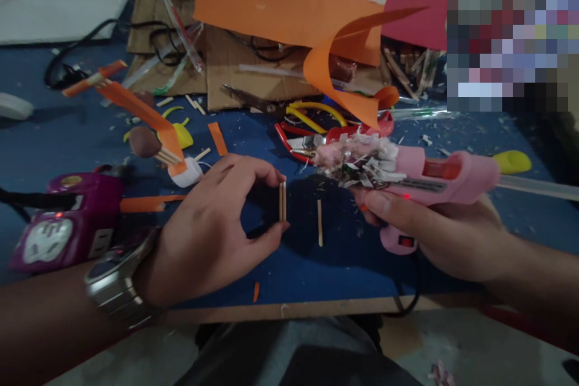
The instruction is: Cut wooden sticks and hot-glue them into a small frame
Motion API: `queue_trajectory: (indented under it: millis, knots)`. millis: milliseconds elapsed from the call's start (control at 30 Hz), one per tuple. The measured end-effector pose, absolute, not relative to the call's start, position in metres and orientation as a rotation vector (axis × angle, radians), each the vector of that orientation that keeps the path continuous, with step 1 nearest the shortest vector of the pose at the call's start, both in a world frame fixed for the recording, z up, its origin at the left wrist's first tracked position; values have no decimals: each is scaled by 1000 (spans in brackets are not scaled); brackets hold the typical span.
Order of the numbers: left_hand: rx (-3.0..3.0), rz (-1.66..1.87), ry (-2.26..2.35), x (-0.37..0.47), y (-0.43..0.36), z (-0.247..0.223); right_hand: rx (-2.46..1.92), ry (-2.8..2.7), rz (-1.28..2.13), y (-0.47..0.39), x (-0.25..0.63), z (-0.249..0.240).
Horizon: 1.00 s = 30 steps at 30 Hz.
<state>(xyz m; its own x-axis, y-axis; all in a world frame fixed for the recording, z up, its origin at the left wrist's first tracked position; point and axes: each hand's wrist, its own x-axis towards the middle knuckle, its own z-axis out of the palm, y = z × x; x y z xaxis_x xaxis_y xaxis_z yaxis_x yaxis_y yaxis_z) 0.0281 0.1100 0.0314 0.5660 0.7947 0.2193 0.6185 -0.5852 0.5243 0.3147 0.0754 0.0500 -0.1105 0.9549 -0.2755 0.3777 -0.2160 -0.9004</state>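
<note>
My left hand (pixel 217 223) pinches short wooden sticks (pixel 283 202), lying side by side, by their two ends between thumb and finger. In my right hand (pixel 434 229) is a pink glue gun (pixel 461 175), its tip pointing left and crusted with dried glue and paper scraps. A clear glue stick (pixel 538 187) pokes out of its back. One loose wooden stick (pixel 319 223) lies on the blue table between my hands. Left of my left hand stands a small model of orange strips (pixel 140 108), sticks, a brown ball (pixel 145 142) and a white cap (pixel 186 173).
A purple power socket (pixel 67 217) with a black plug sits at left. Behind my hands lie scissors (pixel 253 99), red-handled pliers (pixel 298 142), orange sheets (pixel 271 6) and cardboard (pixel 253 72). The table's front edge (pixel 289 312) runs close below my hands.
</note>
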Motion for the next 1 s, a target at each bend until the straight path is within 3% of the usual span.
queue_trajectory:
  millis: [367, 600, 1000]
  knots:
    - [1975, 910, 986, 26, 117, 37, -1417, -1489, 1544, 67, 336, 37]
    - [1896, 965, 930, 25, 114, 39, -1326, -1444, 1372, 68, 339, 31]
    - [1825, 985, 881, 26, 110, 38, -1465, -1483, 1376, 67, 334, 36]
